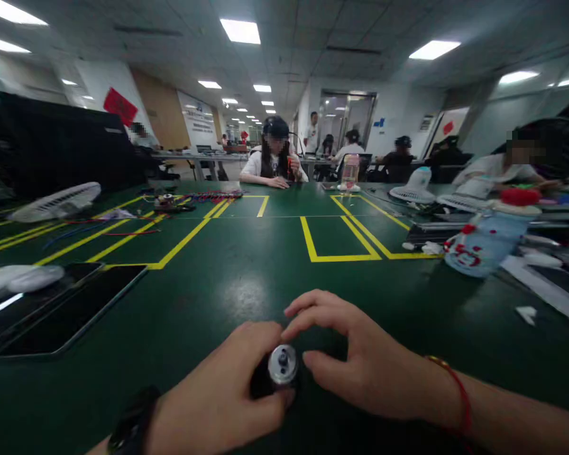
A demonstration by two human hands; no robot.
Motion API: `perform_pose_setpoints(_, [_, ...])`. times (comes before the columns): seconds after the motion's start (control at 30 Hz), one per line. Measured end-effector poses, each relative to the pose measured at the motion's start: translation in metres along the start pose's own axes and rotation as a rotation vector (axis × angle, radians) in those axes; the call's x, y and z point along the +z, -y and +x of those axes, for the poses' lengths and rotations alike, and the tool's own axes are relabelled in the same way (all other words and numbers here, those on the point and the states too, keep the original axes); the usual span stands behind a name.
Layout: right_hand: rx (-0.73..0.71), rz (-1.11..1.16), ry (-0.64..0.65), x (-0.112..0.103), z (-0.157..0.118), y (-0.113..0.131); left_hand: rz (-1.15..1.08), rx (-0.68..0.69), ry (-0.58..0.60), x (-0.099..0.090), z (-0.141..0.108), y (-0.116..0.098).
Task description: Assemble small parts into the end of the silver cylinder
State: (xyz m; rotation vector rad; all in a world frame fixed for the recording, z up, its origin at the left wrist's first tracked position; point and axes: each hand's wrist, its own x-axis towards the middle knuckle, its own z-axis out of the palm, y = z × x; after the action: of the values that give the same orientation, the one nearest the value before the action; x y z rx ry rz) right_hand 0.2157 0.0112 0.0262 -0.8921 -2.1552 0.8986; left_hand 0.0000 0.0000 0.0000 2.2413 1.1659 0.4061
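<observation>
A small silver-topped cylinder point(283, 364) stands upright near the table's front edge. Its round metal top has a dark raised centre and a small dark spot beside it, but the body is mostly hidden. My left hand point(222, 382) is closed around its side, thumb in front and fingers behind. To the right, my right hand point(355, 354) hovers open and empty. Its thumb and curved fingers are spread apart close to the cylinder's top. Whether the right fingertips touch my left hand, I cannot tell.
Left lie a dark tablet point(71, 313) and a white mouse point(35, 278). A blue bottle with a red lid point(486, 237) stands right, near white fans point(412, 189). Yellow tape point(346, 258) marks the green table point(208, 284). Opposite sits a person point(275, 161).
</observation>
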Motion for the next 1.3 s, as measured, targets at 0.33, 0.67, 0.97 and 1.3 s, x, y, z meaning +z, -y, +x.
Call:
perform_pose_setpoints(0.33, [0.014, 0.038, -0.031, 0.005, -0.001, -0.003, -0.012, -0.018, 0.014, -0.001, -0.001, -0.001])
perform_pose_setpoints(0.67, [0.033, -0.045, -0.044, 0.021, 0.004, 0.007, -0.038, 0.032, -0.033, 0.000, 0.001, -0.003])
perform_pose_setpoints(0.97, [0.114, -0.025, -0.059, -0.006, -0.017, -0.010, -0.018, -0.031, 0.000, -0.002, 0.001, -0.004])
perform_pose_setpoints(1.3, [0.191, -0.220, 0.092, -0.002, -0.043, -0.033, -0.024, -0.038, 0.005, 0.001, 0.001, -0.002])
